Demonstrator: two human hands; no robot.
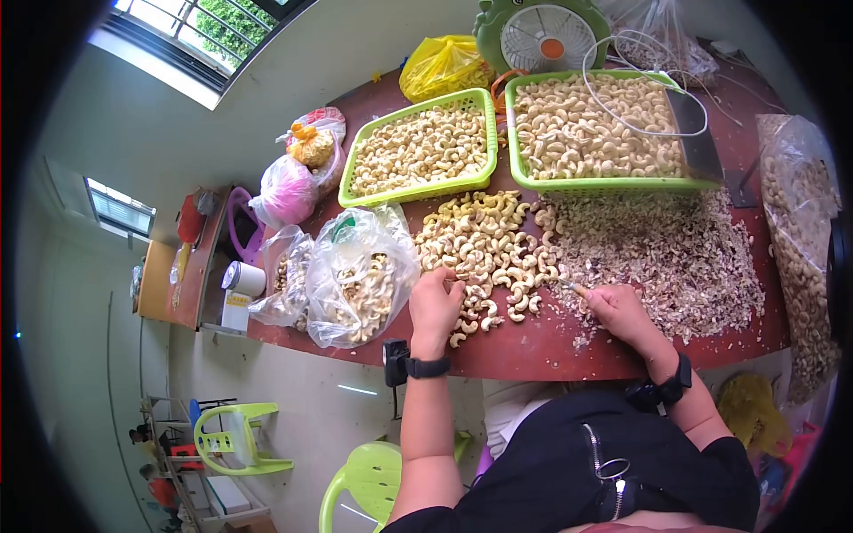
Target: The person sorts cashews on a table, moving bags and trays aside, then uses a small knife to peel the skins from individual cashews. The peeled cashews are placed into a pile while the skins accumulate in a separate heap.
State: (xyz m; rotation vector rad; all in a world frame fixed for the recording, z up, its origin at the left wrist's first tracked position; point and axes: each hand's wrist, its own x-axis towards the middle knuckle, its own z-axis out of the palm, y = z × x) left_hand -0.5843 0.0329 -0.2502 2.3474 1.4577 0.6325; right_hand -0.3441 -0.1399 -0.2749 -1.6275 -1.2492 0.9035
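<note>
Lying loose on the red table (542,355), one cashew heap (480,244), left hand (435,306) curled at its near-left edge, grip indeterminable; right hand (619,311) pinching a slim tool (578,290); brown flakes (702,266) rightward, clear bag (330,293) leftward, two filled green baskets (491,147) beyond.

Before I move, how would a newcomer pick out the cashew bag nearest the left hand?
On the red table, find the green basket at picture left. Just below it in the picture, beside the left hand, is the clear cashew bag. It is bigger than the clear bag on its left and shows a green patch near its top.
</note>
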